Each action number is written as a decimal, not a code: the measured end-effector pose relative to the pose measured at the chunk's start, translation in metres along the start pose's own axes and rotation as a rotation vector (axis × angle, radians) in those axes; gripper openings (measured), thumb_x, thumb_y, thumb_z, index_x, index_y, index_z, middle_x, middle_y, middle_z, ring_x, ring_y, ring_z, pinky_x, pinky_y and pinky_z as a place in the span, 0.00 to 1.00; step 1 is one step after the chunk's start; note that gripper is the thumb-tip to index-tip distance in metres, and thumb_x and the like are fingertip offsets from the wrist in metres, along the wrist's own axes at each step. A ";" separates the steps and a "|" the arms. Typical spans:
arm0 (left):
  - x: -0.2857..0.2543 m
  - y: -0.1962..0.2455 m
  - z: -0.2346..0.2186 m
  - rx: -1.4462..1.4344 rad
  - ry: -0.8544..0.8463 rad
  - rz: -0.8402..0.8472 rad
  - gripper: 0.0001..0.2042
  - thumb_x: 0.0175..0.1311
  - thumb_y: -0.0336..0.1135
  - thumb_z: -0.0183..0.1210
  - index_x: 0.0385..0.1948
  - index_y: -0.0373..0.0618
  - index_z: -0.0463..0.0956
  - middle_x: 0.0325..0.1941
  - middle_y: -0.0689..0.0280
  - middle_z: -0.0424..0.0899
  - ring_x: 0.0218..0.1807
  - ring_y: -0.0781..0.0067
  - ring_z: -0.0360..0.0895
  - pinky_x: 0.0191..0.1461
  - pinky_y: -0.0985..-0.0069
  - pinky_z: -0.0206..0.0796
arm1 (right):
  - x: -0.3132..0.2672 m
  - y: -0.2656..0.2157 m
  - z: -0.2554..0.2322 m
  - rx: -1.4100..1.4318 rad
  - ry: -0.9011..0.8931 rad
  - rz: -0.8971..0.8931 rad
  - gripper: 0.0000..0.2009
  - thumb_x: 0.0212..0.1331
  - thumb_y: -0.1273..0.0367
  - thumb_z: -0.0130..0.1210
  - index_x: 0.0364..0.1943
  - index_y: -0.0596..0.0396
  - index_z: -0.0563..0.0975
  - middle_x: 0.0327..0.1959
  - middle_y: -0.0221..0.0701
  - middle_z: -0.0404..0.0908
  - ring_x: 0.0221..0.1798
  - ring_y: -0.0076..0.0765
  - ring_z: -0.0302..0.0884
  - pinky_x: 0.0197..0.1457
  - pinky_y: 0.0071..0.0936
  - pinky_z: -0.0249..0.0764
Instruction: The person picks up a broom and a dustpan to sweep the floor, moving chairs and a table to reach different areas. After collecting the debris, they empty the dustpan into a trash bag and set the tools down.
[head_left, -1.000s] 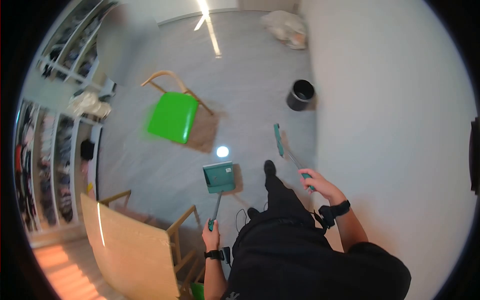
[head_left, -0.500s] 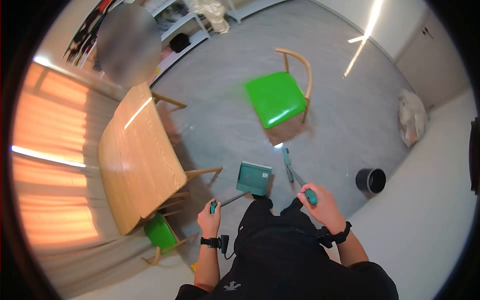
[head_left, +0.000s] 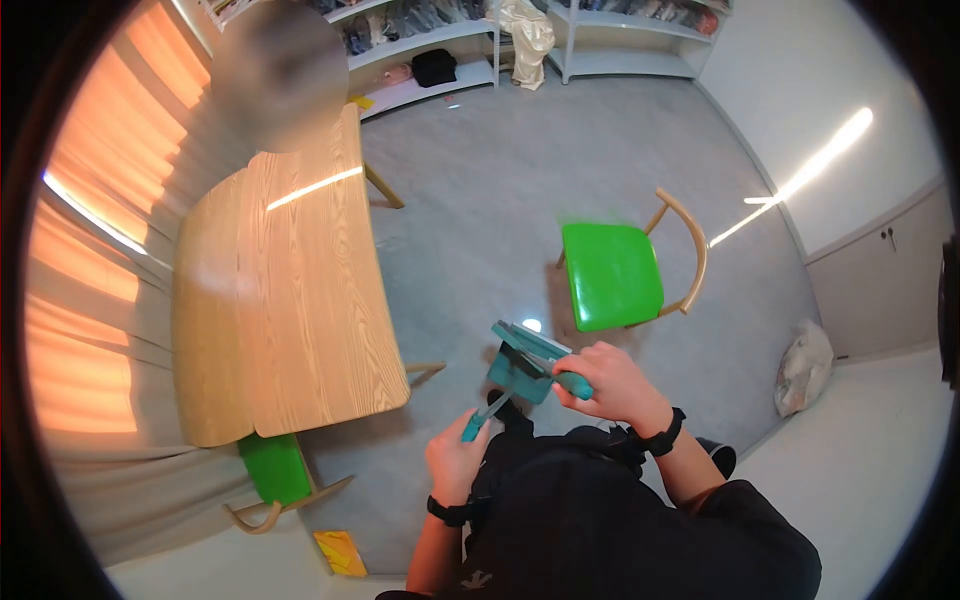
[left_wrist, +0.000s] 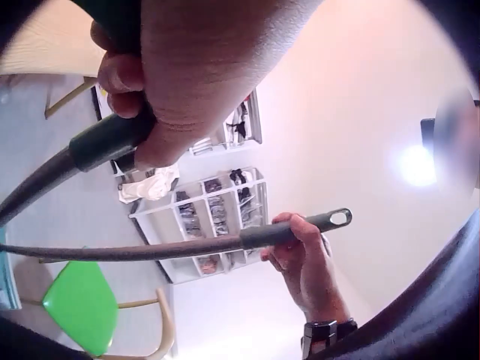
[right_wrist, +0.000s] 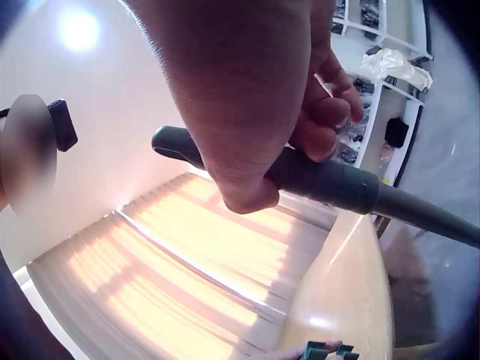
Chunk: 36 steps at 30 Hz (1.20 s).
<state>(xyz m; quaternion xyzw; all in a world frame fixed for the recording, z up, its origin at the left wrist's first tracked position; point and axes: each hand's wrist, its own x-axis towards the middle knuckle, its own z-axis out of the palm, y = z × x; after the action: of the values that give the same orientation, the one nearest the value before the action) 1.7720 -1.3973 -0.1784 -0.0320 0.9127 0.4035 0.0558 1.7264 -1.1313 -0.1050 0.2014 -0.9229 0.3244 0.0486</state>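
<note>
My left hand (head_left: pixel 458 455) grips the handle of a teal dustpan (head_left: pixel 520 386), low in front of my legs. In my right hand (head_left: pixel 613 385) is the teal-and-grey handle of a hand brush (head_left: pixel 574 387). The brush head overlaps the dustpan's pan in the head view, hiding part of it. Fingers curl round the dustpan handle (left_wrist: pixel 109 142) in the left wrist view, where the brush handle (left_wrist: pixel 259 237) also shows, pinched near its holed end. Up close in the right wrist view, my thumb and fingers wrap the brush's dark green grip (right_wrist: pixel 330 180).
A green-seated chair (head_left: pixel 615 275) stands ahead to the right. The wooden table (head_left: pixel 310 310) is at left, with another green chair (head_left: pixel 275 470) by it. Shelves (head_left: pixel 630 62) line the back; a whitish bag (head_left: pixel 805 368) and black bin (head_left: pixel 718 457) are at right. Another person's blurred head shows.
My view has swung left, so the table and chair sit further right. The brush has come from beside the dustpan to overlap it, and both hands are closer together.
</note>
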 end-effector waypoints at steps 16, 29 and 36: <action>0.227 0.050 0.020 0.031 0.225 0.297 0.15 0.49 0.35 0.68 0.41 0.54 0.81 0.28 0.67 0.83 0.26 0.62 0.80 0.27 0.71 0.71 | 0.202 0.070 0.038 0.241 -0.136 -0.135 0.11 0.46 0.67 0.62 0.35 0.52 0.76 0.32 0.32 0.71 0.34 0.41 0.69 0.39 0.33 0.67; 0.464 0.168 0.063 0.286 0.118 0.442 0.14 0.45 0.32 0.66 0.37 0.50 0.79 0.21 0.69 0.75 0.21 0.66 0.76 0.24 0.71 0.67 | 0.385 0.251 -0.008 0.830 0.206 -0.031 0.17 0.33 0.79 0.59 0.26 0.51 0.62 0.34 0.35 0.67 0.39 0.43 0.64 0.45 0.33 0.64; 0.549 0.179 0.073 0.236 0.026 0.447 0.07 0.48 0.32 0.60 0.30 0.48 0.76 0.18 0.67 0.70 0.18 0.64 0.72 0.21 0.69 0.63 | 0.463 0.296 -0.009 0.749 0.170 -0.174 0.18 0.43 0.72 0.66 0.31 0.51 0.64 0.42 0.36 0.68 0.40 0.40 0.67 0.47 0.34 0.66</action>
<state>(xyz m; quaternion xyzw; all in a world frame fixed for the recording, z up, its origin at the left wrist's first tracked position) 1.2150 -1.2296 -0.1661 0.1723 0.9386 0.2958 -0.0434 1.1834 -1.0739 -0.1675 0.2554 -0.7128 0.6489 0.0753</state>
